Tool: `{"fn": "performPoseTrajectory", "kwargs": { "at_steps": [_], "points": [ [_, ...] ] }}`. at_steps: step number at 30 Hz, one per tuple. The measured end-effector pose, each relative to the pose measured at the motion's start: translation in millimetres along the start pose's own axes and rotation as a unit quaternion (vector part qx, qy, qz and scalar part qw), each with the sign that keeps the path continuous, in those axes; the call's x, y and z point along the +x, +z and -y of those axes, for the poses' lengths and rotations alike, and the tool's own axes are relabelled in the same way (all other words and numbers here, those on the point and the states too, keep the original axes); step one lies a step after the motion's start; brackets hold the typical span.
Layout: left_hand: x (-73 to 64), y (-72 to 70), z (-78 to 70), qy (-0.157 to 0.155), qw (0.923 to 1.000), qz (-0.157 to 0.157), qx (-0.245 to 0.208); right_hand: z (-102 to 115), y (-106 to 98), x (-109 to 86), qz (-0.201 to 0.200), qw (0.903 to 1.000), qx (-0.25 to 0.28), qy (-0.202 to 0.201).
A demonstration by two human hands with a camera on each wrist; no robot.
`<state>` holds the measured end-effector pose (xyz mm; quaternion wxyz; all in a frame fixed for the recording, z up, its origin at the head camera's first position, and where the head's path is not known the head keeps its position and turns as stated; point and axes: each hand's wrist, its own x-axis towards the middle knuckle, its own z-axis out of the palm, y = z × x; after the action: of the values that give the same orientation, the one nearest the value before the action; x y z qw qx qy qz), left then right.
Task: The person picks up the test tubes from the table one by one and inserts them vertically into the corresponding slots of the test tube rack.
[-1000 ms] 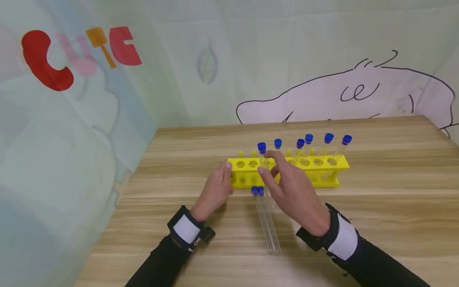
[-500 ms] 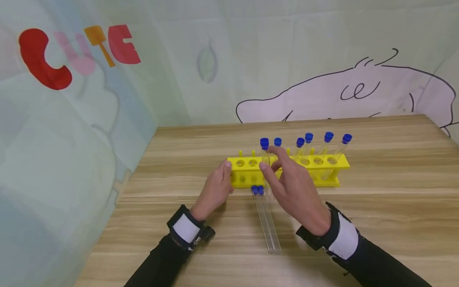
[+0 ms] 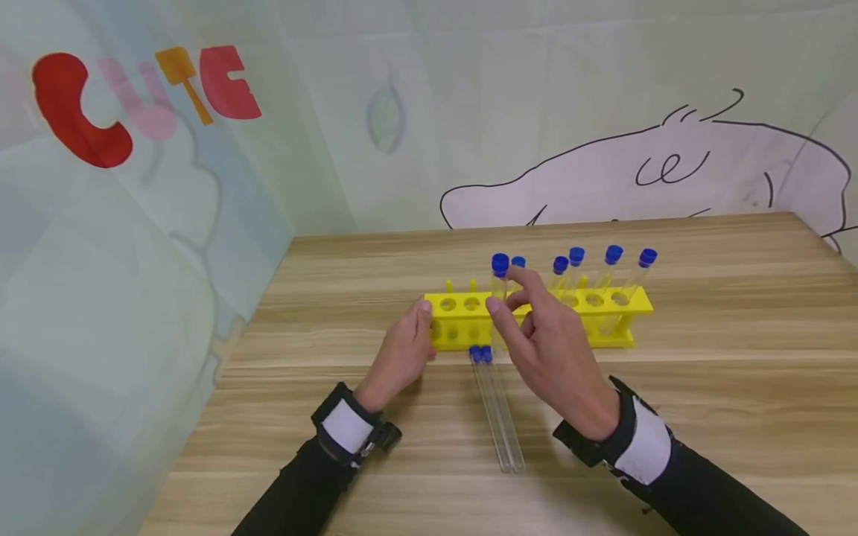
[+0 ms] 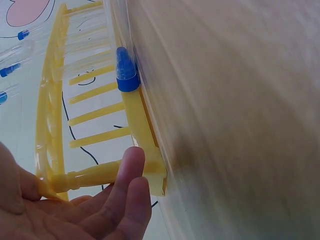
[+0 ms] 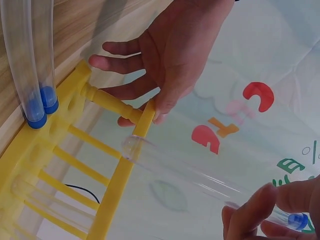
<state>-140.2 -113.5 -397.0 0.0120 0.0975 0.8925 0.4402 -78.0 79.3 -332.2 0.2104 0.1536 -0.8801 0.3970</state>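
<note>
Tube (image 5: pixel 200 178) in right hand (image 3: pixel 553 346) now higher

Rack (image 3: pixel 462 316): yellow plastic, smooth, semi-gloss. Tubes (image 3: pixel 490 409) in front of rack: clear, glossy, glass or plastic unclear; caps (image 3: pixel 476 353) blue plastic. Surface (image 3: pixel 704 335) under rack: wood-grain, smooth, low sheen. Backdrop (image 3: pixel 429 149) behind rack: matt, cloth-like, creased.

A: Head view light?
B: Even, fairly bright. Soft shadows on the table (image 3: pixel 737 409) by the left hand (image 3: pixel 402 342) and right hand (image 3: pixel 556 357).
A: 2 wrist views?
B: Dimmer. Left wrist: table grain smeared, out of focus. Right wrist: pale glare streaks along the tube (image 5: pixel 185 172).
</note>
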Motion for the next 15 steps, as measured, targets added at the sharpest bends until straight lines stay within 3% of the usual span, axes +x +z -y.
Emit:
{"fn": "performPoseTrajectory", "kwargs": {
  "at_steps": [15],
  "points": [
    [-0.2,0.0,-0.8,0.002,1.0,-0.002,-0.002,0.6,-0.4,-0.3,-0.025,0.9997,-0.005,-0.005]
  ]
}}
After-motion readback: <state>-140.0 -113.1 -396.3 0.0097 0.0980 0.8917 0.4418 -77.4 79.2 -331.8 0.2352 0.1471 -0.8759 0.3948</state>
